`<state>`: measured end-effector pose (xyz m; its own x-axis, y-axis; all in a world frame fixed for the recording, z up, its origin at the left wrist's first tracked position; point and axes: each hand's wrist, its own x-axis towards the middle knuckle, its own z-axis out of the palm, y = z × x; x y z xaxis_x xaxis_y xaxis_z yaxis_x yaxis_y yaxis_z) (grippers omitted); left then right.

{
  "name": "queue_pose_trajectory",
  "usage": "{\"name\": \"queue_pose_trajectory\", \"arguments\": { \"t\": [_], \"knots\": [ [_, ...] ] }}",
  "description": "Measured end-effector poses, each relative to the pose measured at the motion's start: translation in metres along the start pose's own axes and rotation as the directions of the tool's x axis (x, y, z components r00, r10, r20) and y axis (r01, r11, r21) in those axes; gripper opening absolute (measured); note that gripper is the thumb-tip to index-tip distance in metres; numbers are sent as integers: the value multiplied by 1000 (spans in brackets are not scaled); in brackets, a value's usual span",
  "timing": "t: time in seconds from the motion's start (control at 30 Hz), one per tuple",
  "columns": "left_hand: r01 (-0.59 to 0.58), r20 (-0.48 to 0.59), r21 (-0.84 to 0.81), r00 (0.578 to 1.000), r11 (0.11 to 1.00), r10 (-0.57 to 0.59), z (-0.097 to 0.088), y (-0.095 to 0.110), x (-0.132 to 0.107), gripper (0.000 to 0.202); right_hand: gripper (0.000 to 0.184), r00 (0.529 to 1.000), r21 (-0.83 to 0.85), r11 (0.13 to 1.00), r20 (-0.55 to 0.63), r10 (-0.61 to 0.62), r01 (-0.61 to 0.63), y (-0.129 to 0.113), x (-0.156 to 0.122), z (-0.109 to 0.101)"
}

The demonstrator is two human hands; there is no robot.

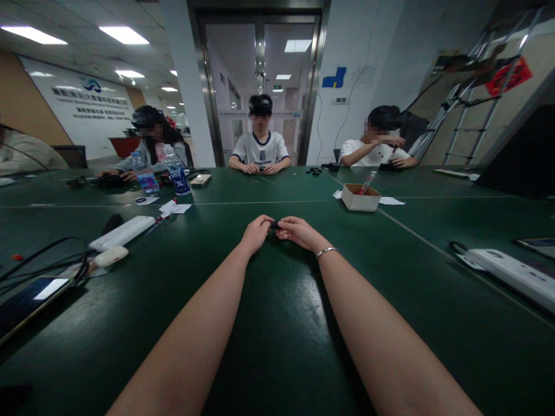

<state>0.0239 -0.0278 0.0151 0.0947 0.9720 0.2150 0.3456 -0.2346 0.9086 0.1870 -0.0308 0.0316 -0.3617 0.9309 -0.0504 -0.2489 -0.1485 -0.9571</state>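
A small black piece [274, 225] is held between my two hands, low over the middle of the green table [277, 323]. My left hand [259, 232] pinches its left end with the fingers closed. On the other end, the fingers of my right hand [299, 231] are closed too, with a silver bracelet [326, 251] on that wrist. The piece is dark and mostly covered by fingertips, so its exact kind cannot be made out.
Ahead to the right stands a small open box [361, 201] with a red-and-clear tool in it. Power strips [515, 271], a phone [32, 300], cables and a white oval object [111, 256] lie at the sides. Bottles [177, 173] stand far left. Several people sit around the table.
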Motion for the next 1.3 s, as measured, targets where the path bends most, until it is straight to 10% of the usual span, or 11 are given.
{"name": "queue_pose_trajectory", "arguments": {
  "t": [1.3],
  "knots": [
    [-5, -11, 89, 1000, 996, 6, -1, 0, 0, 26, 12, 1000, -3, 1000, -3, -2, 2, 0, -1, 1]
  ]
}}
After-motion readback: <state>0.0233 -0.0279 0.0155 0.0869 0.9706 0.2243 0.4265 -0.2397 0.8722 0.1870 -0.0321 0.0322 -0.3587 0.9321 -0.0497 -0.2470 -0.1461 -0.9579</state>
